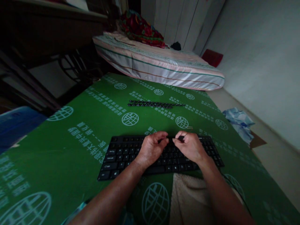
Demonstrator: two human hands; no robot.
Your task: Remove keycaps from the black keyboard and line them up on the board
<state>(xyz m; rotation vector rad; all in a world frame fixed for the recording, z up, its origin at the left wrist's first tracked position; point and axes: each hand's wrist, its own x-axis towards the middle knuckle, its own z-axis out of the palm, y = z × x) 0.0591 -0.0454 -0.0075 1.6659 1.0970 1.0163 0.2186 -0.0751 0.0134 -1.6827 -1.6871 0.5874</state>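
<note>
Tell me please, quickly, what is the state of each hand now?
Left hand: partly open over the keyboard, nothing seen held.
Right hand: curled; cannot tell if closed on something.

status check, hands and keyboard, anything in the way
Left hand, right hand over keyboard, both curled, grip unclear. Keyboard flat on green board. Hands cover some keys.

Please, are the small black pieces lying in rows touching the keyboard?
Apart. The head view shows a band of green board between the small black pieces and the keyboard.
</note>
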